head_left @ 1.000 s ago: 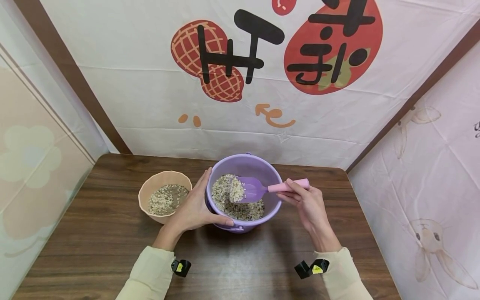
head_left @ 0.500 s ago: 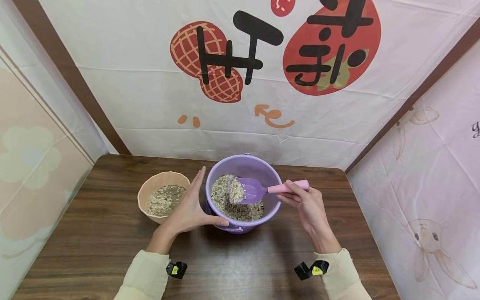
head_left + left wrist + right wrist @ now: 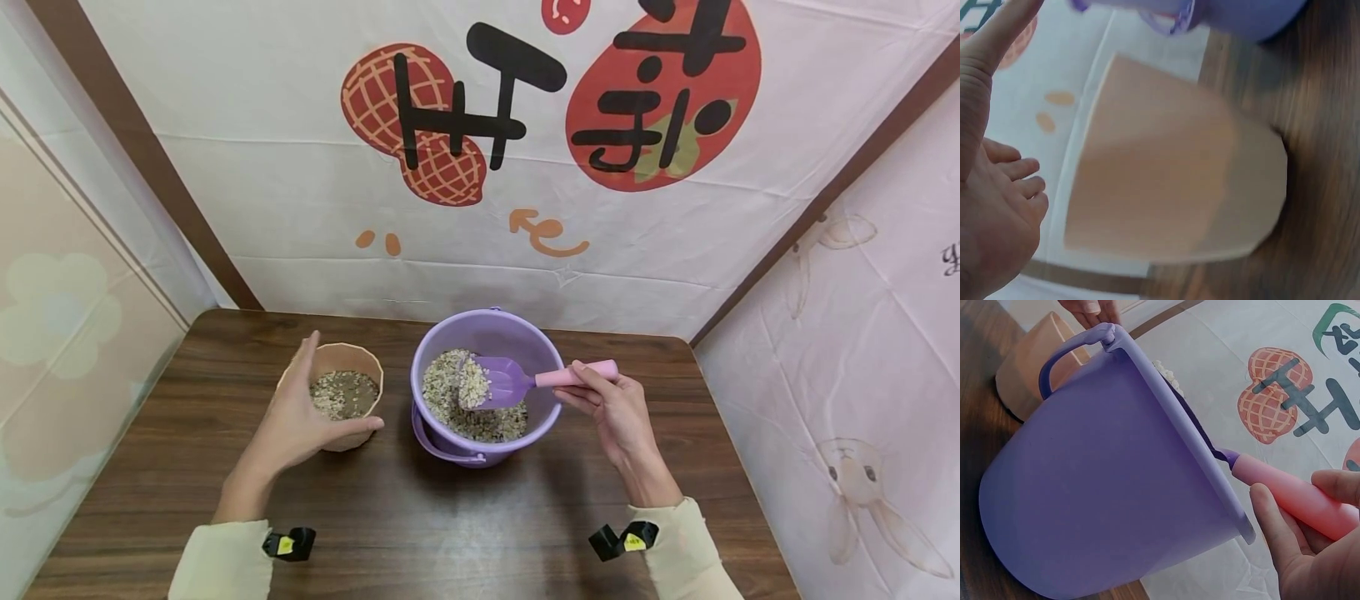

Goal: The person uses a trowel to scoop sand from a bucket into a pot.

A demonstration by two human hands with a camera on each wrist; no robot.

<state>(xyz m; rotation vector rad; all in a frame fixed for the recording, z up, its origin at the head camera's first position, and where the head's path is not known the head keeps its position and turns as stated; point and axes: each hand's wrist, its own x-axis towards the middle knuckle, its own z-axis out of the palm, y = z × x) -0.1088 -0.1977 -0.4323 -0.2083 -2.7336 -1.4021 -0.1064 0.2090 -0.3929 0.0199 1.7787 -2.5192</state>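
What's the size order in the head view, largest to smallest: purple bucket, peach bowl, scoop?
1. purple bucket, clearly the widest and tallest.
2. scoop, blade plus pink handle, held in the right hand.
3. peach bowl, partly hidden by the left hand.
Scoop versus bowl looks close; that ranking is unsure.

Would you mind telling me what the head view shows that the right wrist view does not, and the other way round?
Only the head view shows the grain inside the beige cup, the purple scoop blade loaded with grain, and the left hand around the cup. Only the right wrist view shows the purple bucket's outer wall up close and its handle against the side. Both show the bucket, the cup, and the right hand holding the scoop's pink handle.
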